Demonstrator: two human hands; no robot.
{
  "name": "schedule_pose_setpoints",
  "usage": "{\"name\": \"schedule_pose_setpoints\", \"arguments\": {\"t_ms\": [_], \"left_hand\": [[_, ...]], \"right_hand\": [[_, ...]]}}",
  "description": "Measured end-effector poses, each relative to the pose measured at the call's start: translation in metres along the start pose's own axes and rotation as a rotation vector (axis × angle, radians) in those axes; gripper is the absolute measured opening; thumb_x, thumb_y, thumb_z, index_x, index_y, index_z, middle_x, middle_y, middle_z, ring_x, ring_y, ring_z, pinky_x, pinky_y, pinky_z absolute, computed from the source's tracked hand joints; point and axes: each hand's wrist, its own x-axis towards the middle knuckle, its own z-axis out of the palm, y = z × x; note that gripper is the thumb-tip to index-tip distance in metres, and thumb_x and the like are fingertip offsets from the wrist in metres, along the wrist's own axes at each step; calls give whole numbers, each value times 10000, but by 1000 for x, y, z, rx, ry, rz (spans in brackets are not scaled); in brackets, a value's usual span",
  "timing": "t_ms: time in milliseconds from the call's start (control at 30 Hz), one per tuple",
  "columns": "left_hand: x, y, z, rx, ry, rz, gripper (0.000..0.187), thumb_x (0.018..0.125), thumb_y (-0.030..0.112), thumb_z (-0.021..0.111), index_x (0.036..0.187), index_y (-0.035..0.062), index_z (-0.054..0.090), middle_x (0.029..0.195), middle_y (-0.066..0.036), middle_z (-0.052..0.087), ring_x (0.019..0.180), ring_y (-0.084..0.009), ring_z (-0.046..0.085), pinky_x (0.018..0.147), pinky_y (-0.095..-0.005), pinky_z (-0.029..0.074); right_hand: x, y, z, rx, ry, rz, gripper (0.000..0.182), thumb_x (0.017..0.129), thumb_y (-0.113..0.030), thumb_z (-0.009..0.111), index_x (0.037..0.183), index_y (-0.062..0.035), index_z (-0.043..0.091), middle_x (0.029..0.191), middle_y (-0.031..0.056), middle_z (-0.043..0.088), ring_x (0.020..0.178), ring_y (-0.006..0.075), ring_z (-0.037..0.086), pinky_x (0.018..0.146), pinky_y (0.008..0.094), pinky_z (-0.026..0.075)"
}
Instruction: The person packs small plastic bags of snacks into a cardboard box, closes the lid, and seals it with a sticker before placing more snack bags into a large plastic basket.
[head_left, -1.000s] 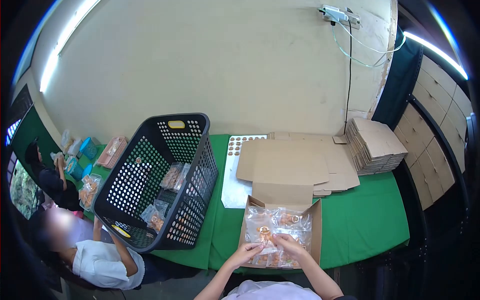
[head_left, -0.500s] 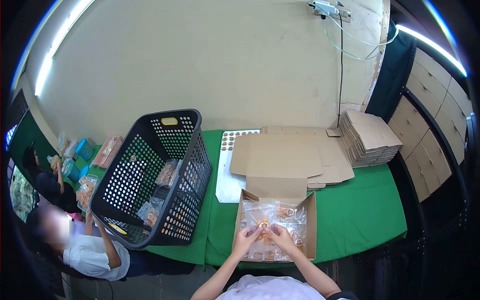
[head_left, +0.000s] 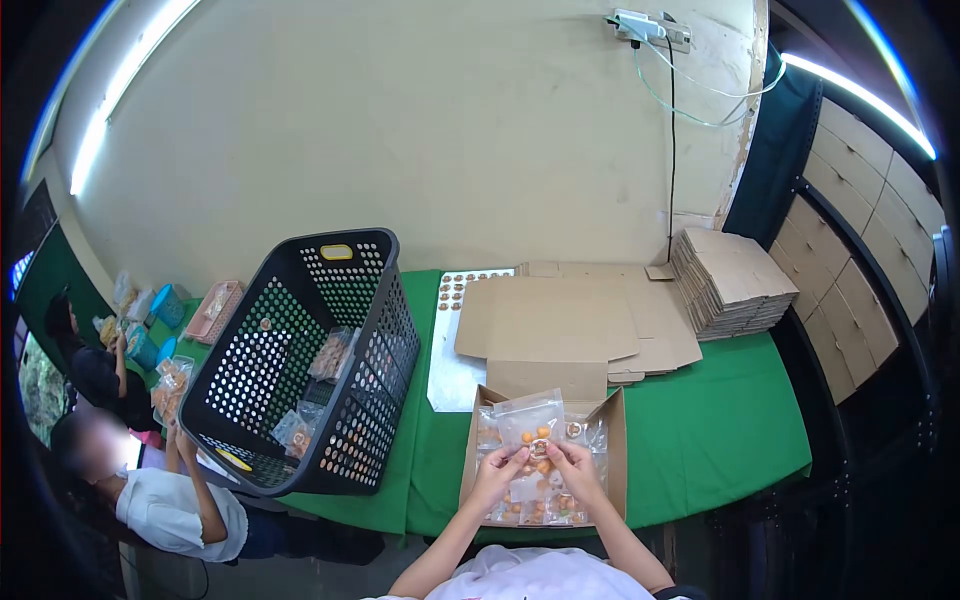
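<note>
Between my two hands is a clear zip bag with small orange pieces inside and a round sticker near its middle. My left hand pinches the bag by the sticker's left side. On the sticker's other side my right hand grips it too, thumbs nearly meeting. The bag is above an open cardboard box, whose lid leans back. Several similar clear bags lie inside the box, partly hidden by my hands and the held bag.
A tall black perforated basket with a few filled bags stands left. Behind the box lie flat cardboard pieces and a sheet of round stickers. Folded cartons are stacked at right. Two people work at left, the nearer one holding a bag.
The held bag's top has swung up and away, so the bag shows more of its front. Both hands keep their grip. The whole view has shifted slightly.
</note>
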Motion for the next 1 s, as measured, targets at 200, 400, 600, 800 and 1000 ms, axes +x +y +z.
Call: {"name": "schedule_pose_setpoints", "arguments": {"t_ms": [200,400,600,800,1000], "left_hand": [[1,10,-8,-37,-23,-115,284,841,235,567,1001,1,573,888,-35,601,794,-87,574,729,-227,480],[0,31,9,218,-15,-53,304,832,208,581,1036,-15,547,924,-50,590,853,-106,569,739,-240,487],[13,34,3,77,-85,-10,333,811,164,607,1053,-51,527,1018,-84,566,892,-128,556,777,-255,482],[17,49,-8,93,-54,0,392,828,191,585,1130,-41,490,1043,-96,550,946,-145,541,813,-274,470],[28,40,-22,-5,-170,-115,469,850,236,548,1197,-50,415,1078,-106,538,964,-169,551,830,-292,456]], "right_hand": [[3,11,-2,-59,24,12,266,868,-210,521,971,21,602,782,16,609,705,61,534,617,212,430],[17,3,5,-67,-23,51,250,853,-227,549,881,13,612,735,-1,591,665,49,514,585,200,411],[32,-8,16,143,6,-32,237,843,-223,562,874,6,615,749,3,594,652,43,502,558,205,397],[53,-22,22,191,-69,18,239,833,-234,562,886,-7,613,745,1,593,642,45,508,548,197,387],[63,1,15,355,-101,249,232,812,-248,593,875,-26,610,797,16,602,686,63,534,579,208,409]]}}
